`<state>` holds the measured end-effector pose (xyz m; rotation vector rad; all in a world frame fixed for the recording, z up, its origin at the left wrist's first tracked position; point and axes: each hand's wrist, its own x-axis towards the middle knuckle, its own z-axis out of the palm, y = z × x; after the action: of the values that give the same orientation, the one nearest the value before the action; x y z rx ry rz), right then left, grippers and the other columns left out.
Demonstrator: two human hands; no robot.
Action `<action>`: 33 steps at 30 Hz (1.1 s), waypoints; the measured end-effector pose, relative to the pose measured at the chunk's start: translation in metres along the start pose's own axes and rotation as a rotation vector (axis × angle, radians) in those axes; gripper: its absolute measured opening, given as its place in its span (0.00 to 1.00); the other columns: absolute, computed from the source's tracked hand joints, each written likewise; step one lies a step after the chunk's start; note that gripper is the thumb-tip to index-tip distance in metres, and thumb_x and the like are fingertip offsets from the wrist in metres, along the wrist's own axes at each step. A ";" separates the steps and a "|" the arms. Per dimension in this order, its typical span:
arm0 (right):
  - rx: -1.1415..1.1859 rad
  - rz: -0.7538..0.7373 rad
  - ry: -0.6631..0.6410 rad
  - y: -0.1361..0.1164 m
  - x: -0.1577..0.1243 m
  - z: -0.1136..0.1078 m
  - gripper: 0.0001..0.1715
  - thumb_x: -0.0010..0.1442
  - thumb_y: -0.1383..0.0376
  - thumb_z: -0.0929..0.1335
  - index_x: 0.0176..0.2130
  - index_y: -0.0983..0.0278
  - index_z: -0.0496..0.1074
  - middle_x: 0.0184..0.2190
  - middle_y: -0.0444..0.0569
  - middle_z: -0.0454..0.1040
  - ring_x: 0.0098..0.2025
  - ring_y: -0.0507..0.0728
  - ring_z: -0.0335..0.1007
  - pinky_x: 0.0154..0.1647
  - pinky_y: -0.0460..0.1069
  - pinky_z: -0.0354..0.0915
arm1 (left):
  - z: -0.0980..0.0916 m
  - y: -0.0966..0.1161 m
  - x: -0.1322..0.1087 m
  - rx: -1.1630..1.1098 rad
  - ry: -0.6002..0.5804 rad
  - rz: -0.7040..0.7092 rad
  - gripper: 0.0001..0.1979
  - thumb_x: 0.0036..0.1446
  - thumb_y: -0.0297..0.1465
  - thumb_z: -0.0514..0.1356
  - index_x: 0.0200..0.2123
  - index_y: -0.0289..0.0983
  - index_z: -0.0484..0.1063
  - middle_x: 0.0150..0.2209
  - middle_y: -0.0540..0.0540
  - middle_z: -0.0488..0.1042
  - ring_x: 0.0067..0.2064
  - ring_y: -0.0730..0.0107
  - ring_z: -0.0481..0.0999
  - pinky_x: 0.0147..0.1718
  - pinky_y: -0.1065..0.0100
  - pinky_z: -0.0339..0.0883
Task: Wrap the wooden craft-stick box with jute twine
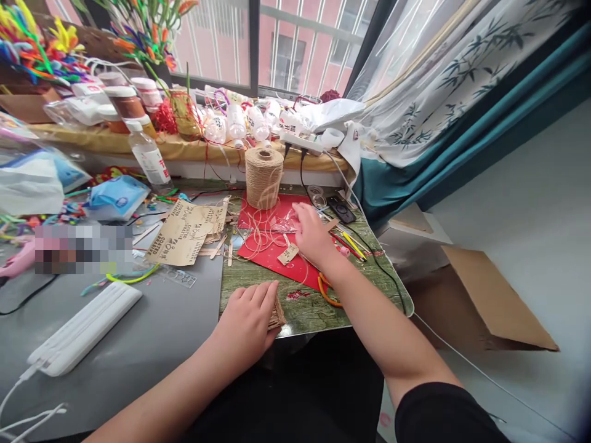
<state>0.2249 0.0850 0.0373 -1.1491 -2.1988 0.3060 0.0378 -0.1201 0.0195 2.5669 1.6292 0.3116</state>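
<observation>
My left hand point(247, 317) is closed over a brown, ridged piece point(276, 315) at the table's front edge. It looks wrapped in twine, but most of it is hidden under my fingers. My right hand point(313, 234) reaches over a red sheet point(272, 261) with its fingers stretched out, and nothing shows in them. Beside those fingers lie loose loops of twine point(264, 240) and some crinkled clear plastic. A large spool of twine point(265, 178) stands upright just behind. Below my right hand, a small scrap of sandpaper point(288, 254) rests on the red sheet.
Sandpaper sheets point(178, 237) and wooden craft sticks point(229, 252) lie left of the twine. A white power strip point(85, 329) sits on the grey mat. Pencils point(353, 245), a black cable and an orange pipe cleaner point(327, 295) are to the right. A water bottle point(150, 160) stands behind.
</observation>
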 end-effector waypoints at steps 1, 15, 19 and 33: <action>0.014 0.002 0.011 0.000 -0.020 0.006 0.34 0.65 0.77 0.61 0.68 0.66 0.64 0.67 0.62 0.64 0.71 0.67 0.58 0.74 0.67 0.55 | 0.000 0.000 0.000 -0.009 0.004 0.001 0.36 0.64 0.38 0.61 0.71 0.33 0.59 0.64 0.32 0.71 0.59 0.45 0.74 0.56 0.49 0.63; 0.440 0.026 -0.161 -0.024 -0.160 0.050 0.20 0.75 0.53 0.60 0.42 0.59 0.76 0.37 0.52 0.79 0.40 0.60 0.75 0.49 0.54 0.71 | 0.000 0.000 0.000 -0.033 0.030 -0.010 0.42 0.62 0.41 0.64 0.72 0.32 0.52 0.63 0.31 0.73 0.61 0.45 0.74 0.58 0.49 0.63; 0.565 0.092 -0.143 -0.026 -0.155 0.047 0.20 0.74 0.54 0.62 0.38 0.61 0.75 0.34 0.48 0.77 0.37 0.57 0.73 0.44 0.51 0.70 | -0.001 0.000 -0.001 -0.054 0.012 -0.017 0.48 0.61 0.48 0.65 0.74 0.33 0.49 0.65 0.31 0.71 0.63 0.44 0.72 0.60 0.48 0.62; 0.686 0.165 -0.043 -0.043 -0.156 0.065 0.18 0.73 0.59 0.63 0.32 0.61 0.72 0.28 0.44 0.73 0.32 0.55 0.69 0.36 0.49 0.62 | -0.024 -0.015 0.016 -0.322 -0.193 -0.245 0.22 0.73 0.39 0.50 0.62 0.42 0.72 0.60 0.44 0.79 0.58 0.54 0.79 0.59 0.54 0.72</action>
<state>0.2216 -0.0602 -0.0586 -0.9249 -1.7977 1.0651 0.0258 -0.1003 0.0422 2.0712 1.6462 0.2710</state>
